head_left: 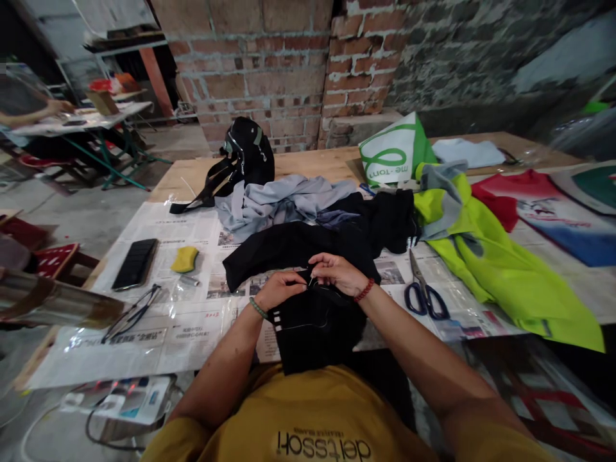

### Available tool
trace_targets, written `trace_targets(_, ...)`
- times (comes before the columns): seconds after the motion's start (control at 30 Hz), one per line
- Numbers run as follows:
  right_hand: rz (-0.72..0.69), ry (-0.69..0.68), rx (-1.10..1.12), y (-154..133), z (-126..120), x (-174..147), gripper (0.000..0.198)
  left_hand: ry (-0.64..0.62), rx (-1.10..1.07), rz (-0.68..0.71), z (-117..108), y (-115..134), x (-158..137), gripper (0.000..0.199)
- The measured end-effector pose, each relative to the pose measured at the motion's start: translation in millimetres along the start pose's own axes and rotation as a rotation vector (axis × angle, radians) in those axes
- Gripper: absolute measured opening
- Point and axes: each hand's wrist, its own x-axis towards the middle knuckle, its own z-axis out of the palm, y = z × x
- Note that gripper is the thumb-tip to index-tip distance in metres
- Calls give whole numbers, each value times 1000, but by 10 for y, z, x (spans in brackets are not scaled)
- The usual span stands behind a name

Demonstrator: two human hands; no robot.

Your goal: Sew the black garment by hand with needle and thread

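A black garment (pixel 308 340) with short white stripes near one edge hangs over the table's front edge toward my lap. My left hand (pixel 282 290), a green bead bracelet at its wrist, pinches the cloth between thumb and fingers. Just to the right, my right hand (pixel 341 273), wearing a red bead bracelet, is closed in a pinch close above the cloth. A thin, pale, needle-like sliver (pixel 312 281) shows at its fingertips; its exact kind is too small to make out. Across the black fabric runs a loose light thread (pixel 308 326).
Dark-handled scissors (pixel 426 296) lie right of my hands, beside a neon-yellow jacket (pixel 505 269). A grey garment (pixel 289 199) and a black bag (pixel 250 154) are behind. Leftward are a phone (pixel 135 264), yellow sponge (pixel 184 258), glasses (pixel 132 314) and metal flask (pixel 52 298).
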Motion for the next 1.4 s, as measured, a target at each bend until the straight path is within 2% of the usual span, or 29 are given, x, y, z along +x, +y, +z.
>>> trace_targets(0.27, 20, 3, 160, 266, 15, 84, 28, 76, 139, 98, 69, -1, 7, 14)
trace_targets(0.43, 16, -27, 167, 291, -36, 63, 30, 108, 253, 143, 129, 18, 15, 14)
trace_targets(0.53, -41, -27, 116, 295, -3, 59, 30, 135, 321, 185, 153, 7, 18, 13)
trace_targets(0.73, -186, 159, -166, 365, 104, 88, 30, 135, 394, 273, 172, -47, 25, 14)
trace_targets(0.93, -199, 118, -246, 362, 86, 83, 34, 154, 410, 332, 216, -77, 14, 17)
trace_targets(1.13, -251, 61, -392, 361, 98, 77, 39, 306, 429, 291, 210, -132, 35, 16)
trace_targets(1.27, -263, 55, -409, 397, 83, 103, 37, 321, 354, 244, 193, -179, 78, 14)
trace_targets(1.4, -255, 108, -407, 454, 73, 137, 36, 300, 270, 149, 165, -226, 128, 15)
